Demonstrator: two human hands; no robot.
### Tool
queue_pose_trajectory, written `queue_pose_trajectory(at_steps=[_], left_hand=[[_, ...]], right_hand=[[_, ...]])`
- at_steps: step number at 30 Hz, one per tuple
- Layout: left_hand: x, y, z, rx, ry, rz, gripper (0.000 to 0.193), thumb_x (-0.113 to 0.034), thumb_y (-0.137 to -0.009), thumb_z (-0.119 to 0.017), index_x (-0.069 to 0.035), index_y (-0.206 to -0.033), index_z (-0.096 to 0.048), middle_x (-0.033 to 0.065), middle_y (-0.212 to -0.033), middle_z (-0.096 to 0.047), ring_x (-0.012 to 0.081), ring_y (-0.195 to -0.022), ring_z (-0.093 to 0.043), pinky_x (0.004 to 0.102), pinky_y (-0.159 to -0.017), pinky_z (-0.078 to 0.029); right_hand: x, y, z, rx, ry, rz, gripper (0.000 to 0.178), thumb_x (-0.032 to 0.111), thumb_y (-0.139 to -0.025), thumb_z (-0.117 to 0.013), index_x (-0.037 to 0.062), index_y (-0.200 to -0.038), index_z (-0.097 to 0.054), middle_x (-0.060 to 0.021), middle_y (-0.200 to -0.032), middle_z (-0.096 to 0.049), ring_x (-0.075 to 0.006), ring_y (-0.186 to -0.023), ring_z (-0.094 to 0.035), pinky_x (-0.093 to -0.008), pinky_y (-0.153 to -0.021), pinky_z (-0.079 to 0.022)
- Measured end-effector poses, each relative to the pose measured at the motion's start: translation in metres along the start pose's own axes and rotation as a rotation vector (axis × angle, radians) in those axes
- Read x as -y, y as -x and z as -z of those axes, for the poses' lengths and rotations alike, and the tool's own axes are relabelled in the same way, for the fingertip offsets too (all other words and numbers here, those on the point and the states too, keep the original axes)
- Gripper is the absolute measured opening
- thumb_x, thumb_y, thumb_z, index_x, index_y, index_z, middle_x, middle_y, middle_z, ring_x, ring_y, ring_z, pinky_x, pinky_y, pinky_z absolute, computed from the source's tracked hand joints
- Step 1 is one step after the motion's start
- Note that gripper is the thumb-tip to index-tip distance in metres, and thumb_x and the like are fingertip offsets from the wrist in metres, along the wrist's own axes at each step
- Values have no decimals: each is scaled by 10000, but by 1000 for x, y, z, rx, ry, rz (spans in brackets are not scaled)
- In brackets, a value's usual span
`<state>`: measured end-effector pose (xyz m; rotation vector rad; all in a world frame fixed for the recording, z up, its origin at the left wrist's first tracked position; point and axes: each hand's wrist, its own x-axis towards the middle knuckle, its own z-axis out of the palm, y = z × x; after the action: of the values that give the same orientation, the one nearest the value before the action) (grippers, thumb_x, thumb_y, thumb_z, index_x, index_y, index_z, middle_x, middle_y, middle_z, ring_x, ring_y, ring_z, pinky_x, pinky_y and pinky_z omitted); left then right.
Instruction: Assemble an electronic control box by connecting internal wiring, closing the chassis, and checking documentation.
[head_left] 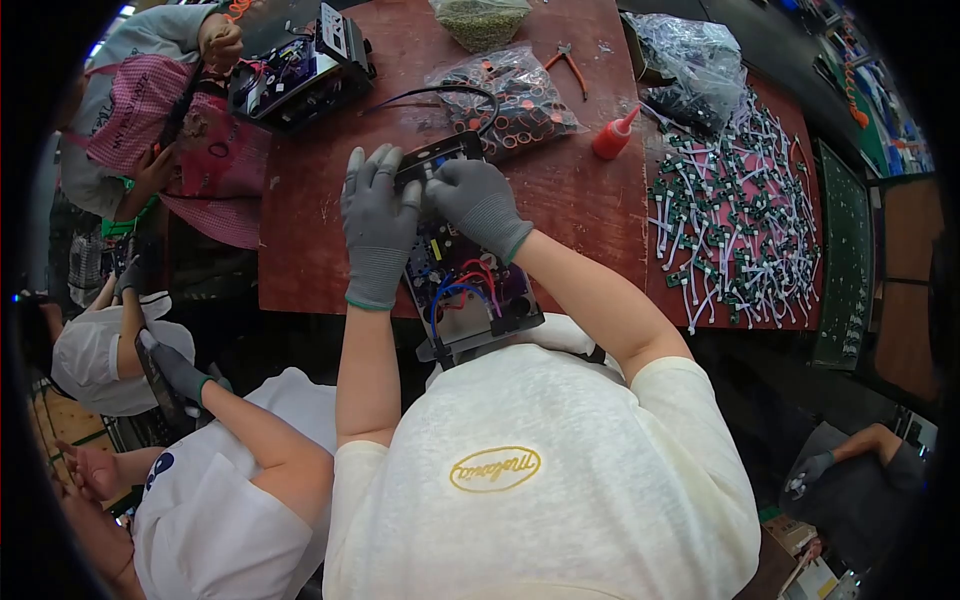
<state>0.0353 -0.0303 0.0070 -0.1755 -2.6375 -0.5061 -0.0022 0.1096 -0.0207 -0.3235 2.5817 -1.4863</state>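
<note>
An open black electronic unit [462,290] with circuit boards and red and blue wires lies at the table edge, against my body. Its dark end panel [440,152] stands at the far end. My left hand [380,225], in a grey glove, rests along the panel's left side with its fingers stretched out. My right hand [478,205], also gloved in grey, is closed over the unit just behind the panel. A small pale bit shows by its fingertips, but what they grip is hidden. A black cable [430,90] curves across the table beyond the panel.
Beyond the unit lie a clear bag of black and orange parts [510,100], pliers [570,70] and a bag of small greenish pieces [480,22]. A red squeeze bottle [613,138] stands right of these. Small green boards with white leads [735,210] cover the right side. Co-workers sit left.
</note>
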Motion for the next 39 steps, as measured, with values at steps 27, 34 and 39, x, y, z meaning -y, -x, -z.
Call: queue_pose_trajectory(at_steps=[27, 34, 39], left_hand=[[5, -13, -19, -50, 68, 87, 255, -209, -756, -672, -125, -994, -634, 41, -959, -606, 242, -958, -537, 377, -885, -365], [6, -9, -15, -12, 94, 86, 296, -175, -752, -669, -117, -1039, -624, 60, -992, -598, 257, -975, -536, 379, -902, -375], [2, -7, -13, 8, 88, 85, 328, -152, -743, -672, -118, -1065, -617, 63, -1015, -596, 264, -988, -535, 381, -909, -380]], right_hand=[[4, 6, -6, -166, 149, 27, 253, 276, -825, -523, 59, -735, -618, -186, -723, -614, -371, -729, -614, -474, -644, -479], [1, -1, -6, -122, 74, 14, 263, 268, -807, -522, 45, -722, -633, -175, -701, -608, -363, -722, -608, -459, -642, -474], [1, 2, -10, -180, 49, 18, 229, 227, -806, -514, 51, -704, -620, -191, -717, -619, -369, -711, -616, -469, -656, -492]])
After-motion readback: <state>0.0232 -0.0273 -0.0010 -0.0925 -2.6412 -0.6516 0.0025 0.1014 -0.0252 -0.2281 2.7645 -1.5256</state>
